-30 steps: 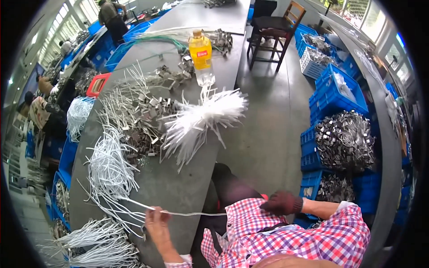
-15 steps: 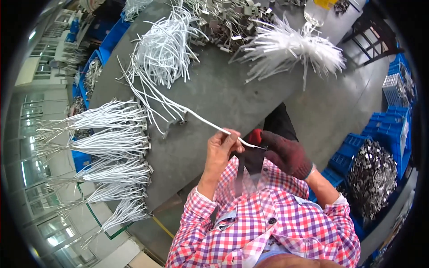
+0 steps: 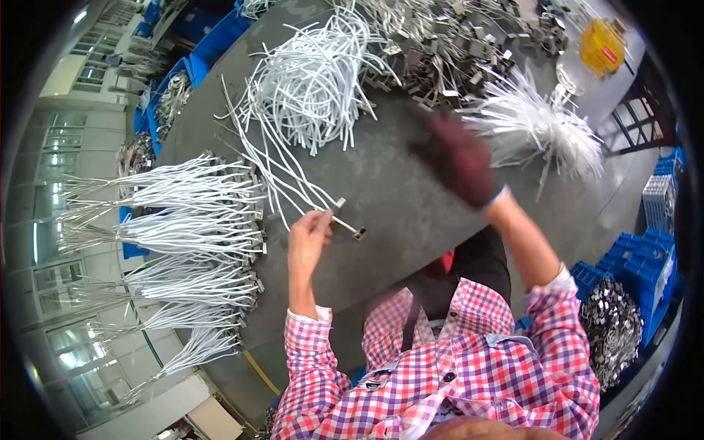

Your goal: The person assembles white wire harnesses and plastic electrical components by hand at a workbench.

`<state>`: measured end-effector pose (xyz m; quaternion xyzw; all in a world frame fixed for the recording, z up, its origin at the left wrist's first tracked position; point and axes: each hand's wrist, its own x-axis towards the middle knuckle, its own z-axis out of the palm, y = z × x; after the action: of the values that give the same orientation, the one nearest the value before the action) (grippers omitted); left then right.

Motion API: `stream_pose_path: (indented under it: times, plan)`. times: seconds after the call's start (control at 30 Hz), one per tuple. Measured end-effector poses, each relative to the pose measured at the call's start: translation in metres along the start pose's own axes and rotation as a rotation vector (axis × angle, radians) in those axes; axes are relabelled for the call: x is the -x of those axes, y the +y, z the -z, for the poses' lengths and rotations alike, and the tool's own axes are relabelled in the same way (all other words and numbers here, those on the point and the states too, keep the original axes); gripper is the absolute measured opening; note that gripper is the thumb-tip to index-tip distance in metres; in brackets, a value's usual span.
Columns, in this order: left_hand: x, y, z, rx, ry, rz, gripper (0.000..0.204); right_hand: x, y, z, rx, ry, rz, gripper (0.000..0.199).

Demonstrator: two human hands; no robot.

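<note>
My left hand [image 3: 308, 238] is bare and pinches a long white cord [image 3: 268, 158] near its end, where a small metal clip [image 3: 352, 226] sits on it just above the grey table [image 3: 396, 205]. My right hand [image 3: 458, 161] wears a dark glove and is stretched out over the table toward the pile of metal clips [image 3: 455, 44]; it is blurred and I see nothing in it. Finished cords with clips lie in fanned bundles [image 3: 183, 235] to my left.
A loose heap of white cords [image 3: 312, 73] lies ahead on the left, a bunch of white strips [image 3: 535, 125] on the right. A yellow bottle [image 3: 603, 45] stands at the far right. Blue crates [image 3: 638, 257], one holding metal parts [image 3: 612, 330], stand beside me.
My hands were together at my chest on the cord. Now the left holds the clipped cord alone over the table and the gloved right has reached forward.
</note>
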<state>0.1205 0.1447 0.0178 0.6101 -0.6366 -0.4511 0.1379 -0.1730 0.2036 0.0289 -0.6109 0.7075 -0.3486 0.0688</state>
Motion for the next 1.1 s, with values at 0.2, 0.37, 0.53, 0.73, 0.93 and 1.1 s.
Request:
stream_pose_path:
  times: [0.2, 0.37, 0.53, 0.73, 0.93, 1.1]
  plan:
    - [-0.062, 0.013, -0.012, -0.186, 0.295, -0.226, 0.038, -0.130, 0.078, -0.035, 0.193, 0.073, -0.002, 0.048]
    - [-0.136, 0.028, -0.077, -0.507, 0.240, -0.527, 0.027, -0.170, 0.083, -0.048, 0.376, 0.026, -0.040, 0.042]
    - [-0.156, 0.012, -0.086, -0.411, 0.250, -0.546, 0.015, -0.115, 0.071, -0.016, 0.269, 0.027, -0.127, 0.052]
    - [-0.160, 0.017, -0.087, -0.682, 0.249, -0.617, 0.008, -0.099, 0.048, 0.018, -0.193, 0.194, -0.269, 0.032]
    - [-0.167, 0.010, -0.084, -0.631, 0.107, -0.550, 0.008, -0.013, 0.033, 0.023, -0.914, 0.084, -0.724, 0.031]
    - [-0.162, 0.024, -0.084, -0.665, 0.086, -0.570, 0.010, 0.045, 0.051, 0.014, -0.938, 0.226, -0.770, 0.046]
